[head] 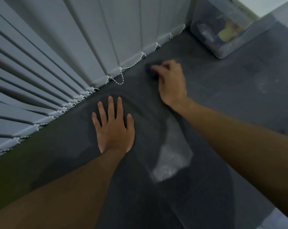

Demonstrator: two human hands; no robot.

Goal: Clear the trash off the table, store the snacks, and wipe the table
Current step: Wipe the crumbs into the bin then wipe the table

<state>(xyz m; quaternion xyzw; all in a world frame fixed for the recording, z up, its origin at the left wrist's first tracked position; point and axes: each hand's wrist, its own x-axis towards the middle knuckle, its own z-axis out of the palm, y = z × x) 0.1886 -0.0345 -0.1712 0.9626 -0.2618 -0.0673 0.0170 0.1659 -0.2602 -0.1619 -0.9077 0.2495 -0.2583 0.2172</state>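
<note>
So closest in, around 5 o'clock, a pale wet patch [171, 156] is shining on the dark table [230, 100], with faint curved smear marks arcing round it. Just past that, at about 7 o'clock from centre, the left hand [114, 129] is lying flat on the tabletop, palm down, fingers straight and spread wide, holding nothing. Further out, near 12 o'clock, the right hand [170, 83] is curling its fingers round a dark blue wad [150, 70] and pressing it on the table, close to the far edge. Cloth or sponge, it's too blurry to call. Right behind it the vertical blinds [57, 47] are hanging along the whole far side from 9 to 12 o'clock, and their white bead chain [131, 65] is drooping onto the table edge, near the wad but not touching it. Way off at 1 o'clock, in the corner, a clear plastic bin [204, 22] is sitting on the table, well apart from both hands. Inside there's a yellow-green packet [229, 31] and some darker bits beside it that I can't make out through the hazy wall.
</note>
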